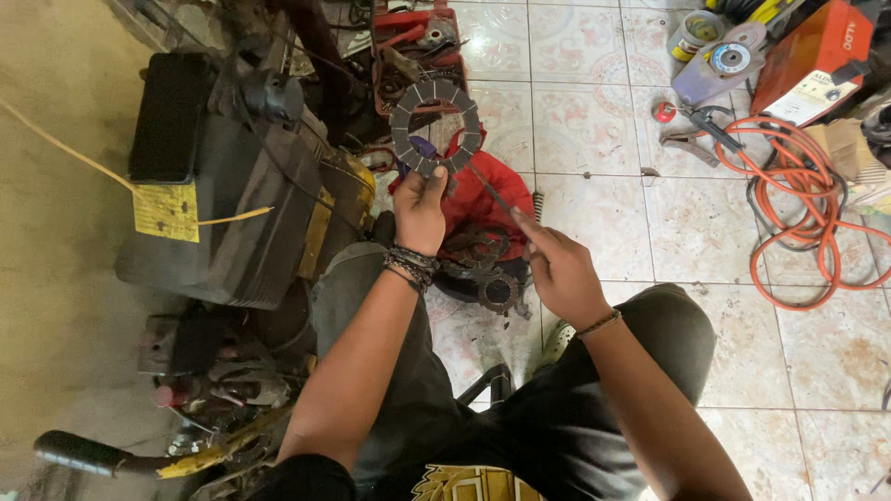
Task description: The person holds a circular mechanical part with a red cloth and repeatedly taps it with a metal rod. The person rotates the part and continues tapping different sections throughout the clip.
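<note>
Your left hand [420,206] pinches the dark grey segmented friction ring [435,127] by its lower edge, upright; your right hand [557,269] grips a thin metal rod [490,190] slanting up toward it.

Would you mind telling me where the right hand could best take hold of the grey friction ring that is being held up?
Probably the upper right arc of the friction ring, coming in from the right. The ring is flat and thin with an open centre, so a thumb-and-finger pinch across the band suits it. The left hand already pinches the bottom edge, and the right hand holds a thin tool.
</note>
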